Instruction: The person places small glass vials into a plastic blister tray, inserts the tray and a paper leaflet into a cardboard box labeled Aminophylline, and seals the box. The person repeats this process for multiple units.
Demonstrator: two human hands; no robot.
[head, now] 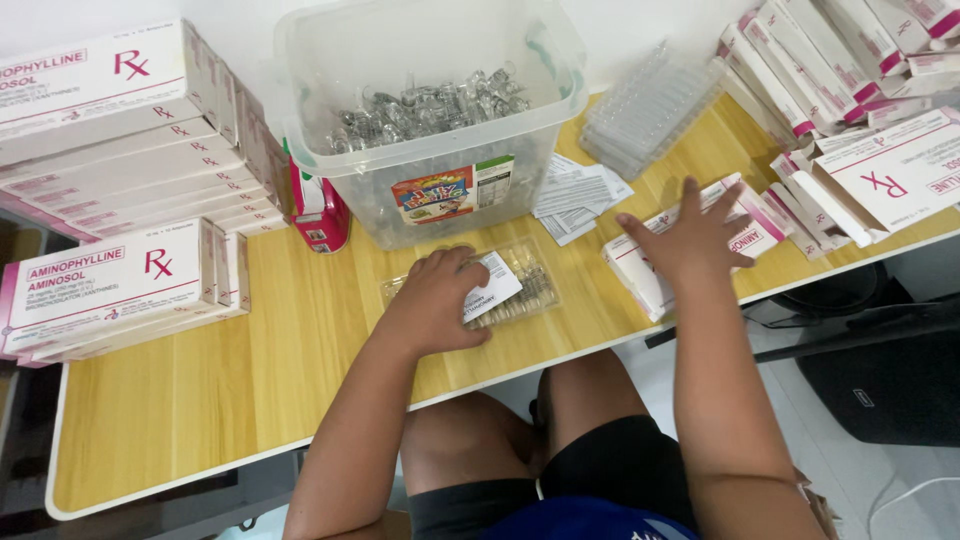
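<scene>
our left hand [437, 298] presses folded leaflet [490, 285] on clear ampoule tray [525, 290], fingers curled over it. our right hand [690, 240] spread flat on white-pink carton [645, 275], not clenched. clear tub [430, 120] beyond left hand.

I note a pale yellow wood-grain table [250, 370] with a white edge. The cartons [110, 285] are white with pink-magenta bands and lettering. The storage tub [430, 110] is clear, with a multicoloured label. The blister tray [520, 290] is transparent; the leaflet [492, 285] is white with black print.
</scene>
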